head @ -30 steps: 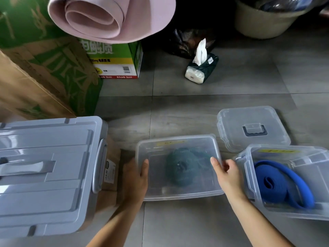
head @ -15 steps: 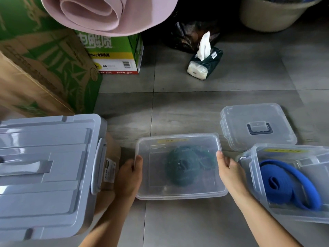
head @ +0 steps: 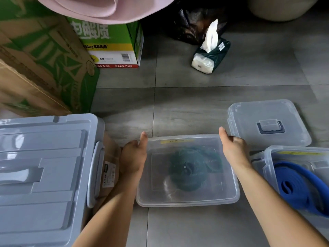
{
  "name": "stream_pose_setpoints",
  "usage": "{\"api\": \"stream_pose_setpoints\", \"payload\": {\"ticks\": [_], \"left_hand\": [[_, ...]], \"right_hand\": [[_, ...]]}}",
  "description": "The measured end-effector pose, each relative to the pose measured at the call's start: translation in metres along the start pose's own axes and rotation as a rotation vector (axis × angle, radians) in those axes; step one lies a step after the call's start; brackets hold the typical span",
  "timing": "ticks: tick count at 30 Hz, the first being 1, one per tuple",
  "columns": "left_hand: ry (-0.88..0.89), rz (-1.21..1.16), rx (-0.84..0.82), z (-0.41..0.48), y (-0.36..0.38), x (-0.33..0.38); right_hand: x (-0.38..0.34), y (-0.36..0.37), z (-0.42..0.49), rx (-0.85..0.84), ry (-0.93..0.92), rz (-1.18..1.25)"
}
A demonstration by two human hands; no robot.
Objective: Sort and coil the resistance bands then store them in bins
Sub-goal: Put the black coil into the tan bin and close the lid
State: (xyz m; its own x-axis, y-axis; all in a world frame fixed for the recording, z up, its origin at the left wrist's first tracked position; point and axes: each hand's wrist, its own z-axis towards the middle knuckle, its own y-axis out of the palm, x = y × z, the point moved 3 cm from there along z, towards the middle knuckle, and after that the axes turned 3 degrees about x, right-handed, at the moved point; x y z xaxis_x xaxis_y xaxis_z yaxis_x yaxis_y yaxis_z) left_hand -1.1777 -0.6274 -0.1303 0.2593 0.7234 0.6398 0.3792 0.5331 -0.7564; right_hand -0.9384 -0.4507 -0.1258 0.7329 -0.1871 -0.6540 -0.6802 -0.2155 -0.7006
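Observation:
A clear plastic bin sits on the floor in front of me with a coiled dark green resistance band inside. My left hand grips the bin's left side near the far corner, thumb up on the rim. My right hand grips the right far corner the same way. To the right stands a second clear bin, open, with a coiled blue resistance band in it.
A clear lid with a dark handle lies on the tiles behind the blue band's bin. A large grey storage box fills the left. Green cartons, a pink rolled mat and a tissue pack lie further back.
Both hands slid from the middle of the bin's sides toward its far corners. The view moved closer to the bin.

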Motion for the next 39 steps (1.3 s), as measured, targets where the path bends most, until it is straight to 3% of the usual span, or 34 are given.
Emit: {"api": "stream_pose_setpoints", "payload": {"ticks": [2,6,10,13,17,24,28,30,32,33,35,39], "left_hand": [[0.029,0.015,0.018,-0.004,-0.005,0.008],[0.054,0.014,-0.005,-0.031,-0.015,0.005],[0.059,0.154,-0.04,-0.091,-0.018,-0.008],[0.25,0.394,-0.029,-0.102,-0.027,0.009],[0.542,0.568,-0.146,-0.105,-0.021,0.025],[0.451,0.786,-0.363,-0.113,-0.012,0.026],[0.464,0.641,-0.411,-0.12,-0.013,0.047],[0.643,0.625,-0.428,-0.137,-0.007,0.072],[0.785,0.659,-0.441,-0.153,0.009,0.096],[0.809,0.674,-0.483,-0.159,0.019,0.11],[0.867,0.641,-0.542,-0.171,0.045,0.133],[0.833,0.501,-0.654,-0.19,0.095,0.168]], "right_hand": [[-0.006,-0.003,-0.002,0.0,-0.011,0.012],[0.002,-0.012,-0.029,-0.173,-0.041,-0.149],[0.034,-0.026,-0.093,-0.072,-0.164,-0.252],[0.032,-0.029,-0.105,-0.016,-0.221,-0.288],[0.009,-0.023,-0.108,-0.004,-0.593,-0.632],[0.011,-0.013,-0.115,-0.248,-0.565,-0.785],[0.0,-0.03,-0.107,-0.373,-0.58,-0.629],[-0.016,-0.061,-0.099,-0.22,-0.714,-0.509],[-0.021,-0.1,-0.076,0.092,-0.829,-0.479],[-0.016,-0.123,-0.059,0.196,-0.784,-0.481],[0.01,-0.166,-0.022,0.284,-0.523,-0.547],[0.089,-0.216,0.023,0.184,0.094,-0.538]]}}
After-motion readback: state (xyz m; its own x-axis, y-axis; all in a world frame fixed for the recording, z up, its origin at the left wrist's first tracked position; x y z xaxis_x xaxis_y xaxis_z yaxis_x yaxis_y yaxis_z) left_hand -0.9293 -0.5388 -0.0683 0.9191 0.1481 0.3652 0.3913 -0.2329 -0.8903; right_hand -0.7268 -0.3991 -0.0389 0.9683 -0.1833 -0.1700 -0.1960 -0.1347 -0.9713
